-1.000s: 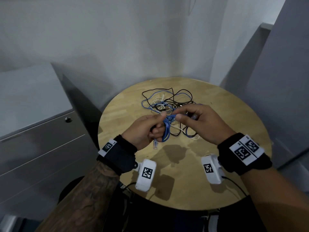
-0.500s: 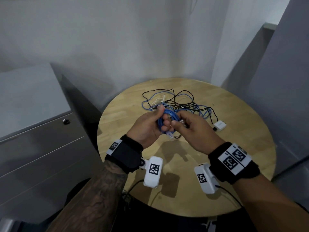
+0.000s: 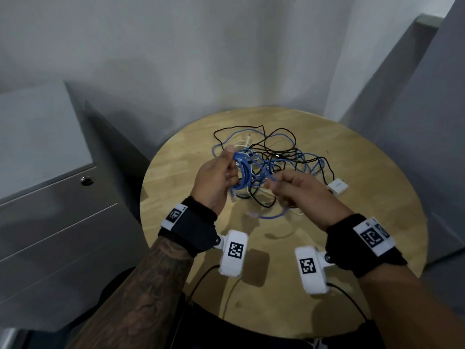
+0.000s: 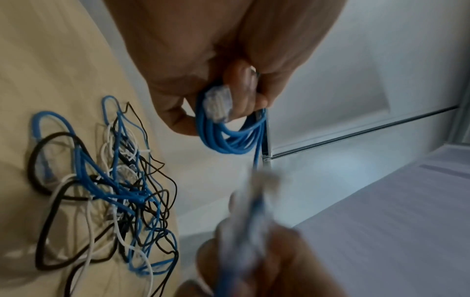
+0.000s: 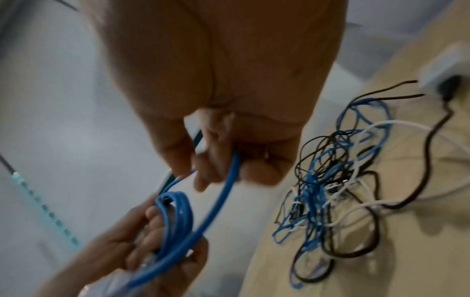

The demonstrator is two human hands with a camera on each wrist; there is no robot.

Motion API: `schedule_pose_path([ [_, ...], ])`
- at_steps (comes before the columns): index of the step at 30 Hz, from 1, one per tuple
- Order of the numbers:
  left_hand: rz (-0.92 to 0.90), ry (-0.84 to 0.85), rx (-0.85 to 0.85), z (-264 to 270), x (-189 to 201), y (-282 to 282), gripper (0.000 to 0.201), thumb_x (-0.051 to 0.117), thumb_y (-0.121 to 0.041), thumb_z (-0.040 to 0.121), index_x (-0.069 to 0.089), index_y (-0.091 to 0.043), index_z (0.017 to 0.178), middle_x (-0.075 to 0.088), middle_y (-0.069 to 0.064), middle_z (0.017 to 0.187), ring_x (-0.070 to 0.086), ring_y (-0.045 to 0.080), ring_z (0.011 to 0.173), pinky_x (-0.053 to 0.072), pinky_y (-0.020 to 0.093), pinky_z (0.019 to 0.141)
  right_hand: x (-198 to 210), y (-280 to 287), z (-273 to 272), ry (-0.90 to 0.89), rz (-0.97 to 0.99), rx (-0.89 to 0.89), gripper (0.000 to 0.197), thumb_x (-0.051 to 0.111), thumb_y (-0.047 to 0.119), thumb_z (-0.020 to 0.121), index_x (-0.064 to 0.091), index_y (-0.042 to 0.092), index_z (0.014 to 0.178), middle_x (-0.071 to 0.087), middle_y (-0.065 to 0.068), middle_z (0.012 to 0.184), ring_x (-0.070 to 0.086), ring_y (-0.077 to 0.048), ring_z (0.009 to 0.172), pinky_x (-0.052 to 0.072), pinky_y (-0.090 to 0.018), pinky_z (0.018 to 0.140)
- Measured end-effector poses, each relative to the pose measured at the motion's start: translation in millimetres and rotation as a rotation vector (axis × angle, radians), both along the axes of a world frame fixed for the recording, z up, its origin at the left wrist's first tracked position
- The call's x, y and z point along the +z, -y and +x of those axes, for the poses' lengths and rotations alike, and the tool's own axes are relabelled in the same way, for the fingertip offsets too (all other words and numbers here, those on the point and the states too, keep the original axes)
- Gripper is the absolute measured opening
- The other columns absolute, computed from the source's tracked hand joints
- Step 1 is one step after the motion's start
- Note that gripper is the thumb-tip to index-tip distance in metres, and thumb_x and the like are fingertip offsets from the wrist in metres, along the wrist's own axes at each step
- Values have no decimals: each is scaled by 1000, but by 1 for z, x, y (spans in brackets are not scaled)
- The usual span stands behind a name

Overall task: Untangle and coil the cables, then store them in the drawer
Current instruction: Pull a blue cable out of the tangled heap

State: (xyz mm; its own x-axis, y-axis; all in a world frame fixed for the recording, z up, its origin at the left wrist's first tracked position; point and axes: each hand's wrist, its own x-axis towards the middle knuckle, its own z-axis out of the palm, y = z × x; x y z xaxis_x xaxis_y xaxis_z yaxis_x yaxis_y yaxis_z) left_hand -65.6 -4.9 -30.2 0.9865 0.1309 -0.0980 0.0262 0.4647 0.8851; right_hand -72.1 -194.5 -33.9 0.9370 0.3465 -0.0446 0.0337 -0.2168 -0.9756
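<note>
Above the round counter (image 3: 352,248), with the tangle (image 3: 271,157) behind, we should keep each new turn of the blue cable (image 3: 242,172) flat against the coil, feeding slack steadily. Our left hand (image 3: 216,182) has its fingers (image 4: 241,100) curled round the coil and plug; our right hand (image 3: 302,195) pinches the free end.

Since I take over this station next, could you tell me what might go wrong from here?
The left hand holds the blue coil only loosely, so loops might slip out. The right hand pulls the blue cable's tail, which could snag the tangled pile and drag the white adapter off the table.
</note>
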Motion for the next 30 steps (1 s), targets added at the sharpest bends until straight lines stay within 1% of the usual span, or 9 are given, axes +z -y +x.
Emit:
schedule_pose_path([
  [2,-78,-18,30,4,-3,-5,26,52,-23,100,52,-15,75,36,-5,62,28,2,45,23,12,40,-7,8,1,47,-164,121,15,63,3,93,65,16,87,60,17,71,53,-6,66,47,-21,64],
  [5,-173,-48,31,10,-6,-15,26,50,-24,100,49,-16,76,39,-5,63,27,2,45,24,12,39,-11,15,6,95,-326,136,14,65,4,91,64,17,87,60,18,75,53,-4,67,47,-23,67],
  [10,-185,-142,-122,8,-14,-17,32,50,-34,99,45,-16,73,35,-9,52,25,2,40,22,12,36,-13,11,13,70,16,-195,9,59,-2,96,63,6,96,72,-13,82,69,-16,72,56,-30,65],
  [13,-210,-181,-196,6,-19,-16,34,50,-38,98,44,-17,72,32,-9,52,23,2,39,17,14,40,-13,10,14,80,87,-239,15,55,-4,98,63,4,108,74,-10,82,72,-11,72,56,-25,66],
  [16,-250,-208,-284,7,-21,-17,36,50,-43,96,45,-18,70,32,-10,51,25,3,38,11,20,58,-15,13,17,132,46,-228,22,56,-2,98,67,14,110,75,-2,77,72,-12,74,55,-22,64],
  [19,-312,-221,-390,4,-22,-16,36,53,-46,90,48,-18,68,32,-10,51,28,3,37,22,12,47,-16,13,17,152,41,-237,22,57,-2,97,68,14,108,75,-2,75,71,-13,71,53,-21,62],
  [20,-325,-214,-418,3,-23,-14,36,53,-47,90,49,-19,67,32,-10,51,29,3,38,23,12,50,-16,12,17,158,39,-241,21,58,-1,97,68,13,108,75,-1,75,70,-12,69,52,-21,61],
  [24,-327,-194,-473,4,-30,-11,37,56,-49,92,51,-20,69,33,-11,52,31,4,39,1,28,72,-14,6,14,156,99,-241,21,58,0,97,68,15,108,74,-2,75,69,-12,69,54,-24,65],
  [30,-318,-198,-508,-1,-29,-1,37,57,-49,91,51,-19,70,34,-10,51,31,3,38,2,29,75,-16,-6,12,104,242,-232,22,57,-1,98,66,16,108,71,-3,77,62,-12,64,50,-26,64],
])
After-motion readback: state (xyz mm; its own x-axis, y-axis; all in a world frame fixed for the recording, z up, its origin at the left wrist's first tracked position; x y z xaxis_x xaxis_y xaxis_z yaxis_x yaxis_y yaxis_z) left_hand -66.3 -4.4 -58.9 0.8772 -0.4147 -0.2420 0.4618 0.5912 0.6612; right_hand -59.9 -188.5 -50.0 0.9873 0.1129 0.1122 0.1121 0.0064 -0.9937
